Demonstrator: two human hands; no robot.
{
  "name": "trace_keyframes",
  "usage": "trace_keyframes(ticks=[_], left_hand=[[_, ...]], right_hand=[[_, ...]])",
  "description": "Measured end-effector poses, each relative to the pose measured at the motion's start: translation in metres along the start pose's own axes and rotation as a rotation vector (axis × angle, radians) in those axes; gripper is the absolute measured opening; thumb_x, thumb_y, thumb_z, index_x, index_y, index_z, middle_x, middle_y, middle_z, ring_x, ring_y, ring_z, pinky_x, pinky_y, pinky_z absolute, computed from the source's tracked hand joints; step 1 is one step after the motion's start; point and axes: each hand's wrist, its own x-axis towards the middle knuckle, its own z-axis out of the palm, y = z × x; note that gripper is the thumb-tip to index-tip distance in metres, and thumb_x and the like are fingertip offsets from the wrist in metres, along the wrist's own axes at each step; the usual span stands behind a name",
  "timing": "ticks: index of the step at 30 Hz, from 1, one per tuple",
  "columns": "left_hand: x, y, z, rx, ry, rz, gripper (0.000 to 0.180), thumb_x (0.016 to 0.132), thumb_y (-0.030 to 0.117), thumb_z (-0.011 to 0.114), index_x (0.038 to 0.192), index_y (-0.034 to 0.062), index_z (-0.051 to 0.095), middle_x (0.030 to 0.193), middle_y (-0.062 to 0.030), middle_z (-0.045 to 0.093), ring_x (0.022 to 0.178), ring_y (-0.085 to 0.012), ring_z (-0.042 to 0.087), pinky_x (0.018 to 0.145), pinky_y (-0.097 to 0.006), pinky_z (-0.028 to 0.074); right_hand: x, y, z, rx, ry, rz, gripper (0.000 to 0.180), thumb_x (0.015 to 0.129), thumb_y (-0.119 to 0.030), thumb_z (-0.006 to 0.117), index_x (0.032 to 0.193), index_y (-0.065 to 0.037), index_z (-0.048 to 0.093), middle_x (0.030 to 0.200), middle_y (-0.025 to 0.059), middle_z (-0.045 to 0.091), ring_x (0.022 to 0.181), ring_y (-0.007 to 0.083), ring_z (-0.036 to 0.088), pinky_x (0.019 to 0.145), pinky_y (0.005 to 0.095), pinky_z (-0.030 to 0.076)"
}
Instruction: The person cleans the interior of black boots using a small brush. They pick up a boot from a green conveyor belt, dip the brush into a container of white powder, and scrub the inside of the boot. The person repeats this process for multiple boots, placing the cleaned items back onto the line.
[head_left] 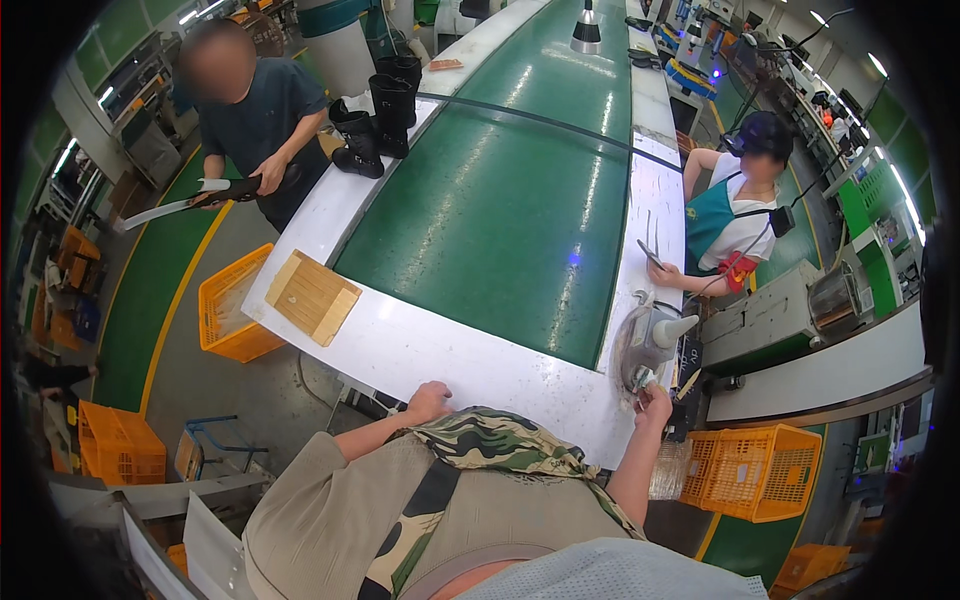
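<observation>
Small bits [640, 380] lie at the near right corner of the white worktable [420, 350], just beside a grey stand with a cone-shaped top [655, 335]; picking them cleanly probably calls for a fingertip pinch with the wrist kept clear of the stand. Right hand [655, 405] reaches there, fingers narrowed, though what it grips is too small to tell. Left hand [428, 400] rests loosely curled on the table's front edge, holding nothing visible.
</observation>
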Motion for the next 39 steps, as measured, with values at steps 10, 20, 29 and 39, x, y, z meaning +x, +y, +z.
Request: trace_keyframes(ticks=[10, 20, 29, 39], left_hand=[[0.002, 0.003, -0.001, 0.046, 0.000, 0.082, 0.039, 0.069, 0.025, 0.082, 0.100, 0.0065, 0.069, 0.110, -0.0150, 0.060, 0.114, -0.0362, 0.054, 0.097, -0.044, 0.047], [0.008, -0.008, 0.007, 0.079, -0.105, -0.027, 0.045, 0.075, 0.028, 0.079, 0.112, 0.0071, 0.068, 0.132, -0.0176, 0.054, 0.127, -0.0372, 0.047, 0.106, -0.044, 0.043], [-0.001, 0.030, -0.033, -0.016, -0.089, -0.052, 0.045, 0.069, 0.023, 0.075, 0.107, 0.0002, 0.066, 0.120, -0.0193, 0.060, 0.116, -0.0374, 0.055, 0.100, -0.044, 0.046], [0.068, 0.047, -0.221, 0.784, 0.281, 0.122, 0.027, 0.070, 0.007, 0.066, 0.096, 0.0021, 0.059, 0.102, -0.0150, 0.055, 0.100, -0.0321, 0.056, 0.086, -0.043, 0.046]], right_hand=[[-0.004, 0.009, 0.018, 0.179, -0.179, 0.090, 0.013, 0.089, -0.026, 0.066, 0.094, -0.015, 0.062, 0.082, 0.0011, 0.066, 0.076, 0.0187, 0.061, 0.072, 0.0406, 0.044], [0.010, 0.007, 0.035, 0.174, -0.248, 0.061, 0.013, 0.090, -0.026, 0.064, 0.091, -0.014, 0.061, 0.078, 0.0036, 0.065, 0.071, 0.0193, 0.060, 0.068, 0.0390, 0.047], [0.018, 0.015, 0.039, 0.149, -0.271, 0.119, 0.015, 0.093, -0.028, 0.063, 0.097, -0.014, 0.064, 0.084, 0.0025, 0.068, 0.075, 0.0165, 0.060, 0.074, 0.0377, 0.047], [0.001, 0.018, 0.048, 0.199, -0.324, 0.117, 0.010, 0.094, -0.022, 0.062, 0.095, -0.013, 0.064, 0.084, 0.0049, 0.070, 0.076, 0.0183, 0.064, 0.077, 0.0397, 0.046]])
